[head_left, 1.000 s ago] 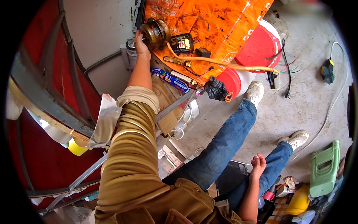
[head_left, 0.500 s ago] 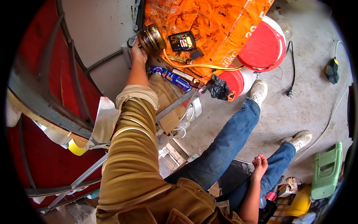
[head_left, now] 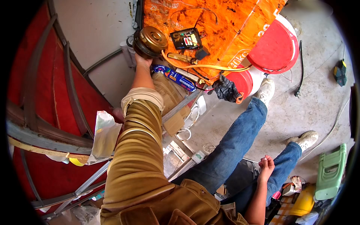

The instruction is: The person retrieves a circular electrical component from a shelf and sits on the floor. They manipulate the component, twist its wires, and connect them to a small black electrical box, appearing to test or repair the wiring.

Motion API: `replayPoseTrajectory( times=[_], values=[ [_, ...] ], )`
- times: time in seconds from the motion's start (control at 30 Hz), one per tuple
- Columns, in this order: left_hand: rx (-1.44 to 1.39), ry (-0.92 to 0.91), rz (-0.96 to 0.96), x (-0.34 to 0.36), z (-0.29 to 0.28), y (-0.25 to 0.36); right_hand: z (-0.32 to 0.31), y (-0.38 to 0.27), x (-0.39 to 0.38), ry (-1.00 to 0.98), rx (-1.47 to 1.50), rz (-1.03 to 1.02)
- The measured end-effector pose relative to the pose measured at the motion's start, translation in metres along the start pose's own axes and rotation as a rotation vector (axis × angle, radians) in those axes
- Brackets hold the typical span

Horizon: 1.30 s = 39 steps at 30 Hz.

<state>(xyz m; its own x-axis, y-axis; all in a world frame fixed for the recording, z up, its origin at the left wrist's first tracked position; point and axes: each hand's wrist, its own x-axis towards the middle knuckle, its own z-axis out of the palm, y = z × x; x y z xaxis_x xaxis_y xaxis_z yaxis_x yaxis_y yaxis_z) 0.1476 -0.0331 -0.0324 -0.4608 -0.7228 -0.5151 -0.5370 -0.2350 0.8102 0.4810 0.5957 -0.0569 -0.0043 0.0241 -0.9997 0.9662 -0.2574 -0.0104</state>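
left hand (head_left: 143, 61) grip holds the round metal motor (head_left: 151, 40) by its near side, at the left edge of the orange sheet (head_left: 232, 24); best support its weight from below, mind the yellow cable (head_left: 225, 69); right hand (head_left: 266, 165) half-curled, can't tell if empty.

Two round white buckets with red tops (head_left: 273, 48) sit close together on the grey, stained concrete floor (head_left: 285, 116). A crumpled black plastic bag (head_left: 226, 90) hangs just beside the nearer bucket. To the left, a shiny blue printed packet (head_left: 174, 78) lies near a brown cardboard box (head_left: 168, 92). Over on the far right, a pale green plastic case with a handle slot (head_left: 330, 170) stands near a rounded yellow plastic object (head_left: 303, 200).
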Motion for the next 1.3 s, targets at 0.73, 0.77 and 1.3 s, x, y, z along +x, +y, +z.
replayPoseTrajectory(
  times=[0.73,0.77,1.3],
  values=[
    [0.03,-0.026,-0.017,0.012,-0.009,0.006,-0.002,0.006,0.003,-0.023,0.023,-0.04],
    [0.023,-0.031,-0.017,0.011,-0.008,0.006,-0.003,0.008,0.004,-0.019,0.017,-0.045],
    [0.453,0.565,0.202,-0.031,0.106,0.034,-0.019,0.001,0.008,-0.066,0.076,-0.177]
  ],
)
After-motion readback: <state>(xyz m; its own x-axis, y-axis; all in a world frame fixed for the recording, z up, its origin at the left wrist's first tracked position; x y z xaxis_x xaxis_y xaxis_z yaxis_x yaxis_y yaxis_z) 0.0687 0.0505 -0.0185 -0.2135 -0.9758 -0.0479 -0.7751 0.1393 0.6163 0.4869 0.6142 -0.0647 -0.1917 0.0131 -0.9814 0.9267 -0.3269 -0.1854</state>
